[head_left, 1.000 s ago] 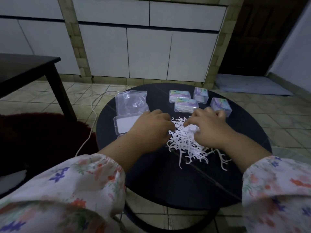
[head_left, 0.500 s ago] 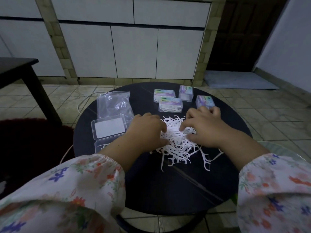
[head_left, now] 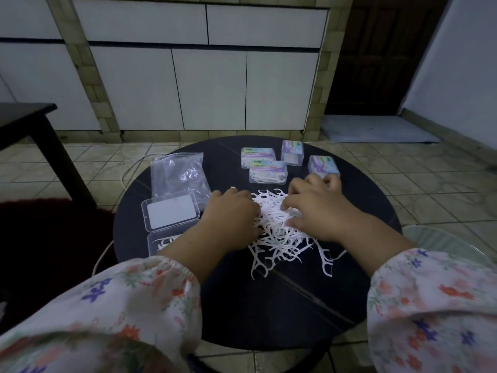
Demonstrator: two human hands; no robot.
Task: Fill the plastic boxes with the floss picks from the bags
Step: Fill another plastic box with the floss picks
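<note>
Floss picks lie in a loose white heap near the middle of the round black table, their long axes pointing every way; a few stragglers at the near edge of the heap lie with their handles toward the person and slightly left. Each pick is thin and white with a small forked head.

Both hands rest palm down on the heap. The left hand covers the heap's left side, fingers curled down into the picks. The right hand covers its right side, fingers bent and spread a little, tips pressed among the picks. Whether either hand has closed on any picks I cannot tell, since the fingertips are buried in the heap. Floral sleeves cover both forearms down to the wrists.

Left of the heap, a clear open box holds what looks like a few picks, though the left forearm hides part of it. Its clear lid lies flat just beyond it. A crumpled clear bag sits farther back, touching the lid. Beyond the heap stand four closed boxes with coloured labels, filled with picks, the rightmost just beside the right hand's fingertips.
</note>
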